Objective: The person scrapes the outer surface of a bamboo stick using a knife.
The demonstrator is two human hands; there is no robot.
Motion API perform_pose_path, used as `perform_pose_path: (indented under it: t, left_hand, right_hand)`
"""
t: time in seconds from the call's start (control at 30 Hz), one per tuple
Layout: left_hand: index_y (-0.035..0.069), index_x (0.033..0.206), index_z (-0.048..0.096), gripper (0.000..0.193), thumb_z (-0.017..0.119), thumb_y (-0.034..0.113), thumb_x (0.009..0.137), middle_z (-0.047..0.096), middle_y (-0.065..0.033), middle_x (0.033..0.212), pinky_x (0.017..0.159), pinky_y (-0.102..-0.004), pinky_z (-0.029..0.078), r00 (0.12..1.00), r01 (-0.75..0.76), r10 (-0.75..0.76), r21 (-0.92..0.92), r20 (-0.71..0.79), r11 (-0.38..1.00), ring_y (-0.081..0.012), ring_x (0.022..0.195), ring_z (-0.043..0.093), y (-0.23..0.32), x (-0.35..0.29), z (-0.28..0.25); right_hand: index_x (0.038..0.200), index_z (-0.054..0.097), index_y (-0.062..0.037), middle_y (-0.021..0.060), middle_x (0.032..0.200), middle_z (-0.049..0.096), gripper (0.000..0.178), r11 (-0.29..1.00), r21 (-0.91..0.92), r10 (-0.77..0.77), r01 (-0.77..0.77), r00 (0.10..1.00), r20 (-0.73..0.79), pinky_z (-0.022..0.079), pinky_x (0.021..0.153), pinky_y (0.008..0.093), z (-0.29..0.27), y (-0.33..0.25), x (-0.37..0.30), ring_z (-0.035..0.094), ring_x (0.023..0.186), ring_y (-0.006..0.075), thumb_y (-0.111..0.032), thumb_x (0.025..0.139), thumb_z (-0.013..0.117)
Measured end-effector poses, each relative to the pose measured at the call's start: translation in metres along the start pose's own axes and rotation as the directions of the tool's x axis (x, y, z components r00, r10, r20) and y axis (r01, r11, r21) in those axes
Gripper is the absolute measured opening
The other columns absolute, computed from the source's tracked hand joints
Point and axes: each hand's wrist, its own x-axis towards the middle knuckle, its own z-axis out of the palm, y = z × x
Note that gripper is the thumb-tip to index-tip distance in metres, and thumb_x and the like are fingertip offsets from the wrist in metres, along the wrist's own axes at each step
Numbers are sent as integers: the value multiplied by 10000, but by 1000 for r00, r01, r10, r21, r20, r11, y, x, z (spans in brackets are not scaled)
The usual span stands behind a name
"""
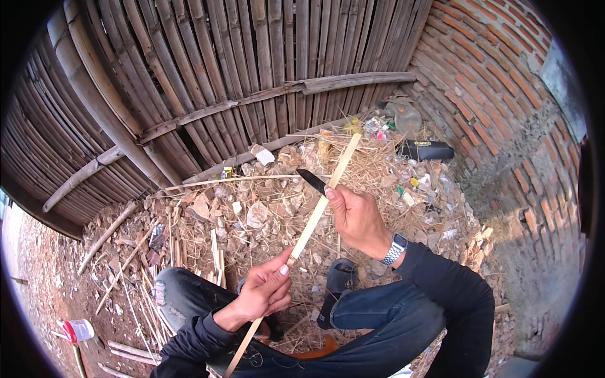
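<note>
A long pale bamboo strip (312, 223) runs slantwise in front of me, its lower end passing over my lap. My left hand (266, 288) is closed round the strip's lower part, thumb on top. Farther up, my right hand (359, 218) grips a knife whose dark blade (311, 181) points up and to the left across the strip. The knife's handle is hidden in my fist. My right thumb lies against the strip beside the blade.
A bamboo slat wall (252, 57) stands ahead, and a brick wall (504, 107) rises on the right. Rubble, straw and litter cover the ground. A black box (428, 150) lies near the corner. Cut bamboo pieces (217, 255) lie left of centre, and a red-and-white cup (78, 331) is at far left.
</note>
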Motion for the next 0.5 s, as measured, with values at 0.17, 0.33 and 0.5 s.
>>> perform_pose_path:
  t: [0.17,0.33,0.5]
  left_hand:
    - [193,1614,357,468,384,200,1147,303,26,559,422,-240,297,999,-24,25,-20,22,1000,-85,398,258,3,3,0]
    - [238,1611,365,466,390,216,1146,310,24,558,417,-242,291,999,-43,43,-60,-8,997,-83,394,273,9,1,3]
    - [227,1618,351,482,410,236,1140,337,19,565,435,-241,293,993,-98,107,-143,58,985,-83,398,287,14,-3,-1]
  right_hand:
    - [868,627,-26,170,525,530,420,989,145,-27,24,1000,15,418,458,459,14,-15,-12,597,486,375,-333,1110,475]
    - [873,617,-28,166,555,538,405,973,227,-85,48,984,156,436,490,461,23,-43,-29,598,518,390,-327,1107,478]
    - [845,586,-28,169,572,544,405,965,244,-148,100,972,185,428,507,460,17,-51,-24,588,530,392,-321,1105,487]
